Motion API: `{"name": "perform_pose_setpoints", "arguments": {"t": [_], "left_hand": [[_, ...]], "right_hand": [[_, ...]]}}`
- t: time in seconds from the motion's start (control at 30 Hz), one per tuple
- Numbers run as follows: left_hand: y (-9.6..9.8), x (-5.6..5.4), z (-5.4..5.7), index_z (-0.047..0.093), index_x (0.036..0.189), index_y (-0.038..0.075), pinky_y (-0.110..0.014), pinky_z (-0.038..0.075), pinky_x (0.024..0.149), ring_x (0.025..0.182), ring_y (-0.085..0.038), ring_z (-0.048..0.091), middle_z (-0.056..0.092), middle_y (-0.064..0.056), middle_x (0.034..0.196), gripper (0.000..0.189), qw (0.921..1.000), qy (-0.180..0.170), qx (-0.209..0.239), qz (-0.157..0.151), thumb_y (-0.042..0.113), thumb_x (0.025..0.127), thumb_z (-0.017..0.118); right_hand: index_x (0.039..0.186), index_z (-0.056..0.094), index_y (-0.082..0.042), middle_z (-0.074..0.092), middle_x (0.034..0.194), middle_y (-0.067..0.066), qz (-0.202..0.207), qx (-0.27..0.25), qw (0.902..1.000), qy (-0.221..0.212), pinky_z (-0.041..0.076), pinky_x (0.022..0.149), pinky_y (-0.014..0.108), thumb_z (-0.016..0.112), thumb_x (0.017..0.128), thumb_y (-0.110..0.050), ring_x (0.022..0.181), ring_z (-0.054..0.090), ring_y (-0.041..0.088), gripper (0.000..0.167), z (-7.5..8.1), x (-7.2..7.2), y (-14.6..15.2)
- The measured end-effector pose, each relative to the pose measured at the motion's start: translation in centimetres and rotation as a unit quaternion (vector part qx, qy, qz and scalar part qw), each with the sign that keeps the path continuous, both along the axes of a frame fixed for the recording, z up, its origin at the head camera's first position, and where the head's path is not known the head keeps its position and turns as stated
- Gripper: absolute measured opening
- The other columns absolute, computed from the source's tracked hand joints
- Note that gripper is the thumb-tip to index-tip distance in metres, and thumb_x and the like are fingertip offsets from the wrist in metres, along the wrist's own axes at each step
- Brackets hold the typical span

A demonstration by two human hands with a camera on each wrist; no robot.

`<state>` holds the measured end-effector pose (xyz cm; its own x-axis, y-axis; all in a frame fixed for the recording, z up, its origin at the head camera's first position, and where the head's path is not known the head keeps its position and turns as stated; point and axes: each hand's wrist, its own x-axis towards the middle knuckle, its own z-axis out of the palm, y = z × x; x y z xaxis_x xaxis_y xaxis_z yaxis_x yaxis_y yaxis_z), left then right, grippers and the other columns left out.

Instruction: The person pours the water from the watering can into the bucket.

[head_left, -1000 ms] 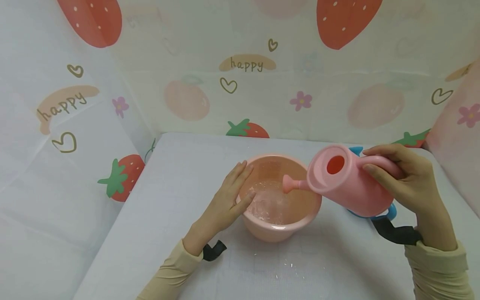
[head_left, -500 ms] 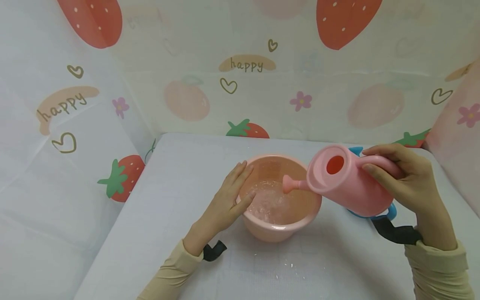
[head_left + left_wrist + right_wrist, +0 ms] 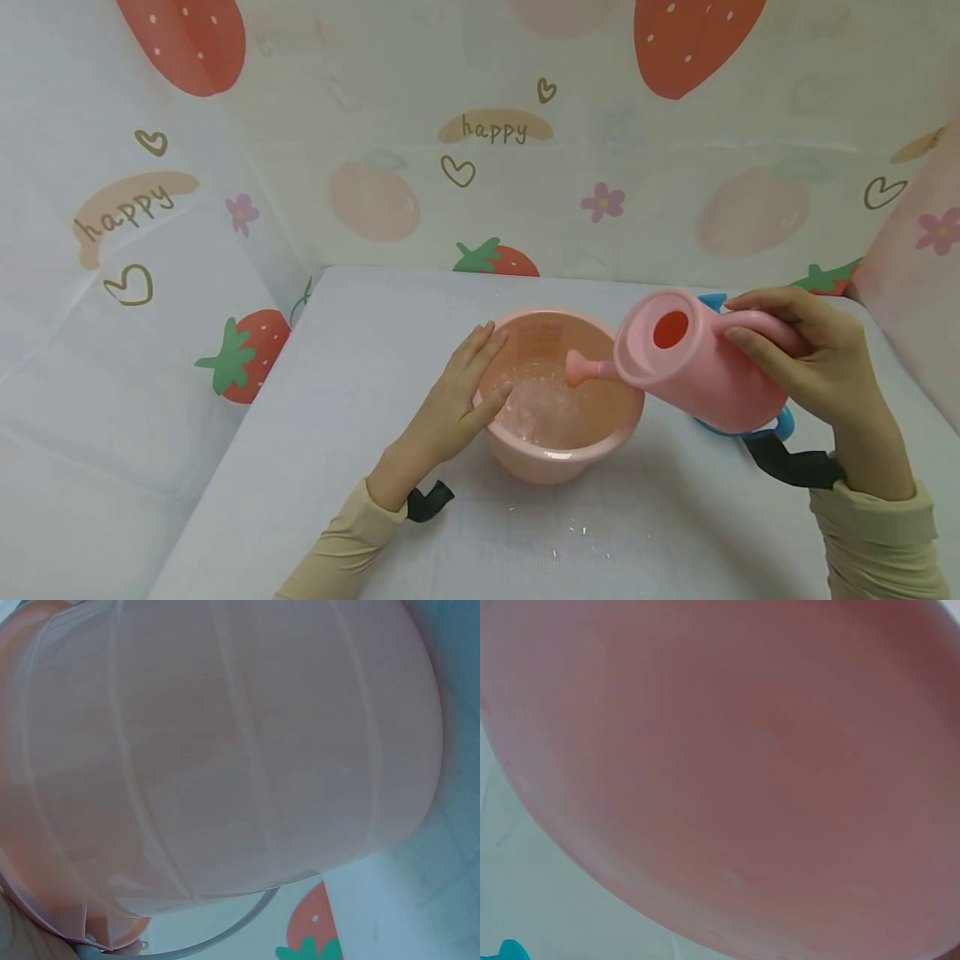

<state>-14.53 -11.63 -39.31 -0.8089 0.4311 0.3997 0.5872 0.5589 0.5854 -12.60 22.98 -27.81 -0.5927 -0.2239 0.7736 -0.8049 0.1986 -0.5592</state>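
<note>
A peach plastic bucket (image 3: 543, 468) stands upright mid-table, with rippling water and bubbles inside. My left hand (image 3: 450, 404) rests on its left rim, fingers fairly straight and thumb reaching over the inside. The bucket's ribbed wall (image 3: 225, 750) fills most of the left wrist view. My right hand (image 3: 817, 354) grips the handle of a pink watering can (image 3: 712, 375), tilted so that its spout, with a flared rose, hangs over the bucket's opening. In the right wrist view, the can's smooth pink body (image 3: 742, 787) hides nearly everything.
Behind the watering can sits a blue object (image 3: 783, 423), mostly hidden. Water drops (image 3: 577, 531) dot the white table (image 3: 375, 333) in front of the bucket. A printed fruit curtain (image 3: 510, 200) encloses the table's back and sides. A grey bail handle (image 3: 232, 926) hangs along the bucket.
Both hands, the bucket and the watering can keep their places. Only the ripples and bubbles on the water inside the bucket have shifted.
</note>
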Motion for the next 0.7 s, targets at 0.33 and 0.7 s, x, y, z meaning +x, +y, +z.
{"name": "perform_pose_setpoints", "arguments": {"t": [0.33, 0.7], "left_hand": [[0.00, -0.02, 0.02, 0.028, 0.147, 0.016, -0.051, 0.026, 0.108, 0.142, -0.022, 0.013, 0.020, -0.006, 0.154, 0.063, 1.0000, 0.008, 0.001, 0.000, 0.051, 0.095, 0.037], [0.06, 0.09, 0.22, 0.028, 0.147, 0.016, -0.051, 0.025, 0.109, 0.142, -0.025, 0.015, 0.020, -0.006, 0.154, 0.063, 1.0000, 0.005, -0.004, 0.003, 0.051, 0.095, 0.037]], "right_hand": [[0.091, 0.061, 0.017, 0.067, 0.085, -0.002, -0.022, 0.023, 0.9995, 0.003, 0.047, 0.070, 0.011, 0.074, 0.074, 0.001, 0.073, 0.058, 0.005, 0.027, 0.11, -0.04, 0.06], [0.091, 0.062, 0.015, 0.067, 0.084, -0.001, -0.012, 0.036, 0.9992, 0.008, 0.047, 0.069, 0.010, 0.074, 0.075, -0.002, 0.072, 0.058, 0.005, 0.026, 0.66, -0.08, -0.32]]}}
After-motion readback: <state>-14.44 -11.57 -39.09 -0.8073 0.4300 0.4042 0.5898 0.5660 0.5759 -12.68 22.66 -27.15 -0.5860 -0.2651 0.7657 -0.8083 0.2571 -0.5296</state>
